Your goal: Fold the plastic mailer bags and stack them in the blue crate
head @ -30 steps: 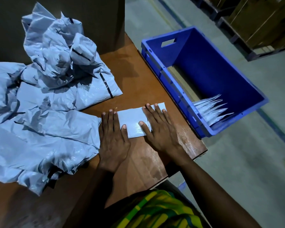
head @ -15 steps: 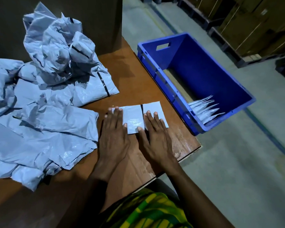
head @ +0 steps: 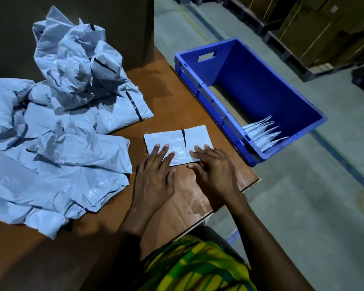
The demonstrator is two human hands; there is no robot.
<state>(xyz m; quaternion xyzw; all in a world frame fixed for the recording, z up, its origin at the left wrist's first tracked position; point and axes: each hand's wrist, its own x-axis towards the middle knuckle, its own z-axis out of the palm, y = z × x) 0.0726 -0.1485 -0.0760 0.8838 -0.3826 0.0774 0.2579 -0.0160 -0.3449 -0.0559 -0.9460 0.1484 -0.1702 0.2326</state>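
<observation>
Two hands lie flat on one folded mailer (head: pixel 172 141). The left hand (head: pixel 153 177) has straight fingers laid on the near-left part, and the right hand (head: pixel 214 166) has fingers spread and nearly straight over the near-right corner. Neither hand curls round anything; both press and nothing is pinched. The mailer lies on the wooden table (head: pixel 177 97) near its right edge, a small rectangle with a dark seam down the middle where two flaps meet. Change over the last second: both hands have slid back toward the body. A second ago the right fingers reached the far edge and hid the seam. Now only the fingertips sit on the near half, and the far half and the seam are bare. The mailer itself stays in about the same spot on the table. This reads as the end of a smoothing stroke — creases pressed, this fold likely done. Next is probably one more fold across the seam, or a lift to the right. The blue crate (head: pixel 261 87) sits just beside the table's right edge. A stack of folded mailers (head: pixel 263 133) stands on edge at its near end, and most of the crate is unfilled. Left of the hands, a big pile of unfolded mailer bags (head: pixel 61 143) covers the table, some crumpled up high at the back — so the task looks early to middle, with plenty left. One risk, as a guess: the slick plastic may spring open once the pressure comes off.
</observation>
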